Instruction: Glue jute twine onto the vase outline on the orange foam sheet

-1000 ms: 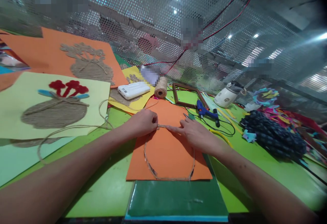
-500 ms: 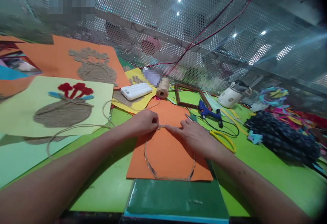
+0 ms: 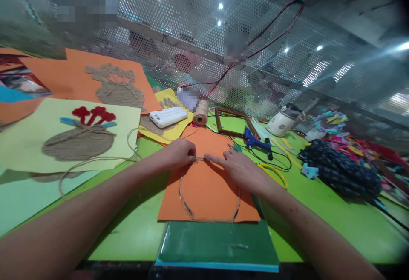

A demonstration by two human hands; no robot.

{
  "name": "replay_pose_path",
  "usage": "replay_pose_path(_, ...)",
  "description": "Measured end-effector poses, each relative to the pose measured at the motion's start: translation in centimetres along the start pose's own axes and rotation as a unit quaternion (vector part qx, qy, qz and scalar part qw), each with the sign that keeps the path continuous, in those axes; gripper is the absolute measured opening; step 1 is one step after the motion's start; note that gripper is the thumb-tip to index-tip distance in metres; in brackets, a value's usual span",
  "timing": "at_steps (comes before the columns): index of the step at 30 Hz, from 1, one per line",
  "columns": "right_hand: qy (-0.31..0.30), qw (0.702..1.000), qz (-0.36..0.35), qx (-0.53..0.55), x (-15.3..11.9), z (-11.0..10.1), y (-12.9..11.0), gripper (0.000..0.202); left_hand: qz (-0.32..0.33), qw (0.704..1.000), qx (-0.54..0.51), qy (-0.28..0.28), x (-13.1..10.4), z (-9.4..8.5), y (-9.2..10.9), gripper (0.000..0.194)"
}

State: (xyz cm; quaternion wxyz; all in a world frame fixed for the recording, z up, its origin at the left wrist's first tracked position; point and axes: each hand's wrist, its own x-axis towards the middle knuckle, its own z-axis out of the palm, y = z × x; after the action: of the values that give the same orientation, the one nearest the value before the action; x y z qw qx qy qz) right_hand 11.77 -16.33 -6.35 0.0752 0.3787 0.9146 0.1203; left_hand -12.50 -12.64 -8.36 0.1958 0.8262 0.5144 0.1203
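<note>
An orange sheet (image 3: 209, 195) lies on a green board (image 3: 217, 244), with a twine outline (image 3: 182, 199) of a rounded shape on it. My left hand (image 3: 181, 152) pinches the twine at the outline's upper left. Beside it, my right hand (image 3: 236, 167) stretches its index finger onto the short twine piece at the top. Yellow-handled scissors (image 3: 277, 175) lie by the right wrist, their tip showing beyond that hand. Loose twine (image 3: 96, 158) trails at the left.
A twine spool (image 3: 200, 113), white power bank (image 3: 168, 117), brown frame (image 3: 219, 122) and blue glue gun (image 3: 256, 141) sit beyond the hands. Finished twine-vase sheets (image 3: 19, 144) lie left. A bottle (image 3: 283, 120) and dark checked cloth (image 3: 338, 169) are at the right.
The camera view has shifted slightly. Both hands keep nearly the same pose on the orange sheet, and the twine outline looks unchanged.
</note>
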Motion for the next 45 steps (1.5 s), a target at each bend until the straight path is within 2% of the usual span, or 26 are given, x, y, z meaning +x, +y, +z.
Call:
replay_pose_path(3, 0.026, 0.998, 0.047, 0.043, -0.5, -0.6, 1.4, 0.064, -0.003, 1.000, 0.016, 0.002, 0.1, -0.1, 0.1, 0.015)
replay_pose_path(7, 0.057, 0.984, 0.130, 0.105, -1.6, -1.6, 4.7, 0.025, -0.006, 1.000, 0.023, 0.003, 0.0, -0.4, 0.4, 0.016)
replay_pose_path(11, 0.030, 0.972, 0.212, 0.098, -3.7, -1.2, 8.7, 0.024, 0.013, 0.999, 0.048, 0.008, 0.0, -0.4, 0.1, 0.019)
replay_pose_path(15, -0.032, 0.968, 0.226, 0.101, -6.9, 0.5, 10.7, 0.031, 0.022, 0.998, 0.058, 0.021, 0.4, 0.0, -0.4, 0.020)
replay_pose_path(18, -0.071, 0.967, 0.215, 0.120, -8.6, 1.5, 10.3, 0.051, 0.017, 0.998, 0.063, 0.022, 0.4, 0.2, -0.4, 0.020)
replay_pose_path(22, -0.100, 0.959, 0.237, 0.119, -9.3, 1.9, 8.7, 0.066, 0.019, 0.998, 0.064, 0.015, 0.2, 0.0, -0.1, 0.019)
replay_pose_path(27, -0.093, 0.961, 0.228, 0.124, -9.5, 2.1, 7.4, 0.062, 0.023, 0.999, 0.043, -0.012, 0.0, -0.4, 0.1, 0.017)
replay_pose_path(33, -0.119, 0.950, 0.224, 0.180, -9.4, 2.9, 7.7, 0.084, 0.037, 0.998, 0.034, -0.025, 0.0, -0.3, -0.4, 0.018)
replay_pose_path(35, -0.113, 0.949, 0.226, 0.187, -9.3, 3.3, 8.2, 0.077, 0.040, 0.998, 0.039, -0.024, 0.1, -0.2, -0.6, 0.018)
replay_pose_path(40, -0.085, 0.940, 0.259, 0.203, -9.7, 4.0, 9.0, 0.045, 0.030, 0.999, 0.025, -0.029, 0.3, 0.1, -0.7, 0.016)
replay_pose_path(45, 0.037, 0.949, 0.205, 0.235, -10.5, 3.4, 8.7, 0.045, 0.008, 0.999, 0.021, -0.033, 0.5, 0.1, -0.7, 0.016)
